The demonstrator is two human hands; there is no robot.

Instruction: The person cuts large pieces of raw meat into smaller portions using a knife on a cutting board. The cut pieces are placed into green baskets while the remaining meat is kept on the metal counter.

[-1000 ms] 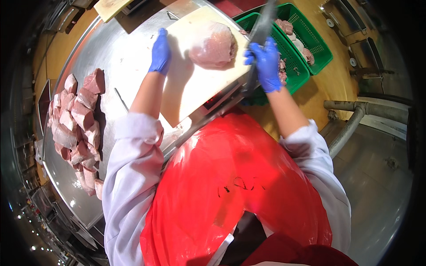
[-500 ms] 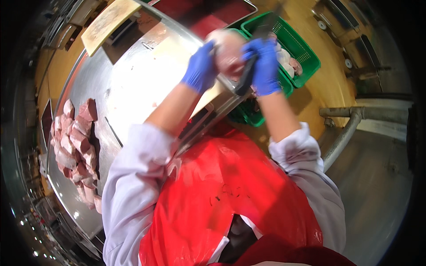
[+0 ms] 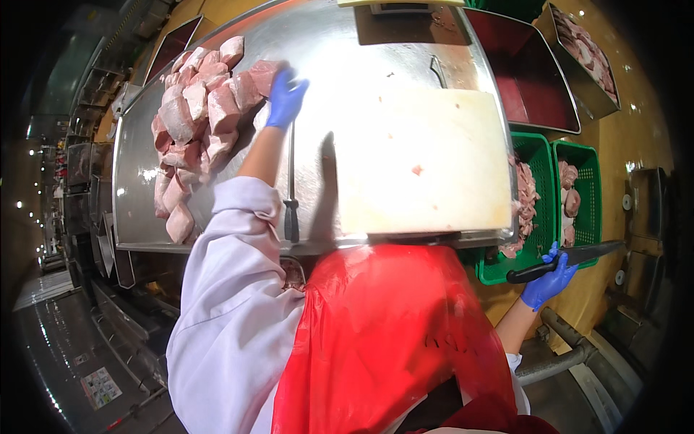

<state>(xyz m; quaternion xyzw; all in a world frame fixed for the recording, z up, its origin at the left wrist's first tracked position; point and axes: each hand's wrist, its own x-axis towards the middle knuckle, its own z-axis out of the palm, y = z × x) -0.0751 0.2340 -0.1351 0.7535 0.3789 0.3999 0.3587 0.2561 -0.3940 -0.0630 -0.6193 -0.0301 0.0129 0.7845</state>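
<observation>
A pile of pale pink raw meat chunks (image 3: 195, 119) lies on the left of a steel worktable (image 3: 311, 217). My left hand (image 3: 286, 100), in a blue glove, is at the pile's right side. Its fingers touch the end chunk (image 3: 264, 75), while its thumb points away to the right. Off the table's right end, my gloved right hand (image 3: 551, 281) grips a knife (image 3: 593, 252) by its black handle, the blade pointing right. A sharpening steel (image 3: 291, 217) with a dark handle rests between the pile and a white cutting board (image 3: 423, 159), which has small meat scraps on it.
Two green baskets with meat, one nearer (image 3: 543, 188) and one farther right (image 3: 591, 173), stand beyond the table's right end. A reddish-lined metal tub (image 3: 524, 69) and a bin of meat (image 3: 584, 54) are behind them. Metal pipes (image 3: 560, 365) stand at lower right.
The meat chunk held between both hands above the table's right end is gone from them. My left hand has moved to the pile; my right hand has swung down and right with the knife.
</observation>
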